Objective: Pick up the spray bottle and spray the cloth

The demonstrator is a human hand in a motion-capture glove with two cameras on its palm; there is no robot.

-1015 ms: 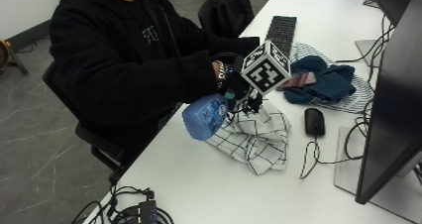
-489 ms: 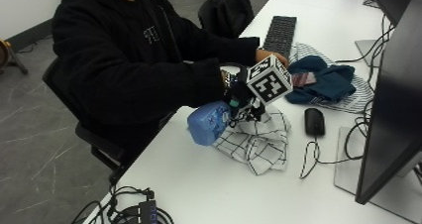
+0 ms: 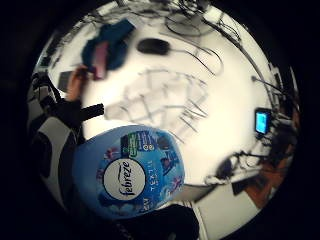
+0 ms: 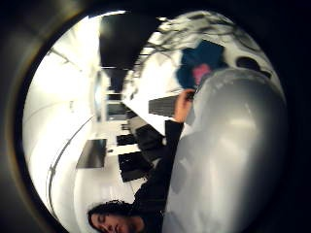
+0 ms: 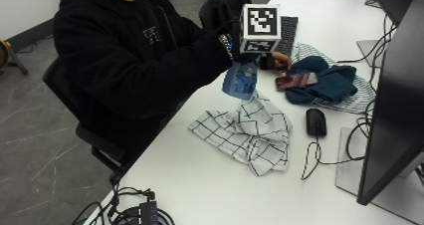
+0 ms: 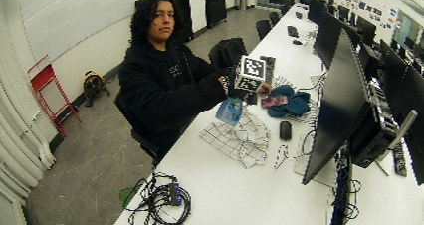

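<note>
Gripping a glossy blue plastic spray bottle (image 5: 240,80), gloved right hand (image 5: 246,56) raised above crumpled grid-checked cloth (image 5: 248,133)

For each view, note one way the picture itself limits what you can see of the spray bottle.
Outside view: the right hand hides the spray bottle top. Little finger side palm view: curved distortion, label readable. Thumb side palm view: pale glare fills the frame.

Spray bottle (image 5: 240,80) was translucent blue, label blue with white round logo patch. Cloth (image 5: 246,131) was white with thin black grid lines. Bench (image 5: 218,185) was white. Computer mouse (image 5: 316,122) was black. Crumpled fabric (image 5: 328,83) was dark teal-blue, over striped white-grey cloth (image 5: 358,103). Phone (image 5: 296,80) was dark red. Keyboard (image 5: 287,28) was black. Glove on right hand (image 5: 246,56) was black.
</note>
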